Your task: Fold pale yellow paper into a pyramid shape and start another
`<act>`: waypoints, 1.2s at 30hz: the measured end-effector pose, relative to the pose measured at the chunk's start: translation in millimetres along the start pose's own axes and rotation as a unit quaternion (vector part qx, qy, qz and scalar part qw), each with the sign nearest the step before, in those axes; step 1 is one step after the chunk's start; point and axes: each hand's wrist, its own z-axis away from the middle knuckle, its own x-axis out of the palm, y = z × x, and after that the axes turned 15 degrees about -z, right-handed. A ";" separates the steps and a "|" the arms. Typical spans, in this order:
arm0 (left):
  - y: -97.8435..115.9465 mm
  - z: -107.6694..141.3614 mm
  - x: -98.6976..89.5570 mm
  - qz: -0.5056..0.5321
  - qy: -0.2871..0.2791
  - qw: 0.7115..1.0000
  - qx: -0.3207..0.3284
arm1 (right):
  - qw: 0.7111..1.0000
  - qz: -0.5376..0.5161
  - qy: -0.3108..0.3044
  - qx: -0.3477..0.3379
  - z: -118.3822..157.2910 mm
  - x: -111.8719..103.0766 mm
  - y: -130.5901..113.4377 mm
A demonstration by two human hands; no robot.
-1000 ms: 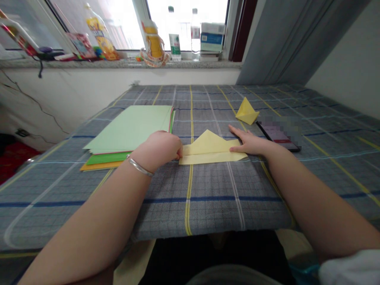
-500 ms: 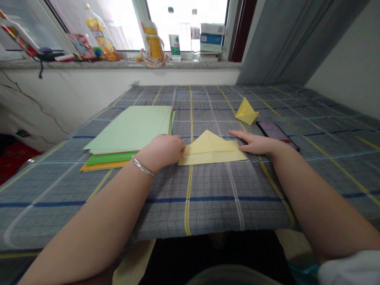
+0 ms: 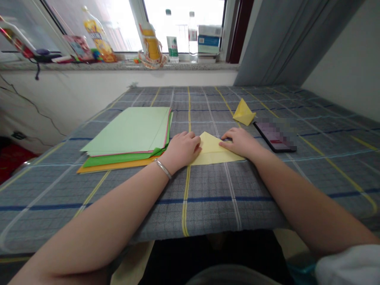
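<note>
A folded sheet of yellow paper (image 3: 212,152) lies flat on the checked cloth, with a peak at its far side and a straight strip along the near edge. My left hand (image 3: 184,149) is curled over its left part, fingers closed against the paper and covering that end. On the right part rests my right hand (image 3: 239,141), thumb and fingers apart, with the thumb pointing in across the sheet. Farther back to the right stands a small folded yellow paper boat (image 3: 244,113), touched by neither hand.
A stack of coloured paper (image 3: 127,128) lies to the left, its near right corner bent up by my left wrist. A phone (image 3: 276,136) lies right of my right hand. Bottles, a tube (image 3: 172,49) and boxes (image 3: 209,39) line the windowsill. The table's near edge faces me.
Both hands have moved inward over the yellow paper, the left to the right and the right to the left. The stack's green corner has become crumpled. The view has shifted slightly.
</note>
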 end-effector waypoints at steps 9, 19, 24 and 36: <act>2.9 -0.6 7.4 0.106 0.047 0.985 0.130 | 0.988 -0.139 -0.018 0.065 -5.0 3.1 -4.0; -1.0 0.7 2.4 0.101 0.111 0.983 0.105 | 0.899 -0.405 -0.003 0.166 -1.3 -0.1 3.2; 0.5 1.0 -0.8 0.100 0.140 0.982 0.082 | 0.852 -0.495 0.058 0.160 -3.4 1.1 2.6; 3.6 1.9 -2.4 0.103 0.090 0.985 0.103 | 0.718 -0.661 -0.054 0.213 5.2 -6.1 -19.0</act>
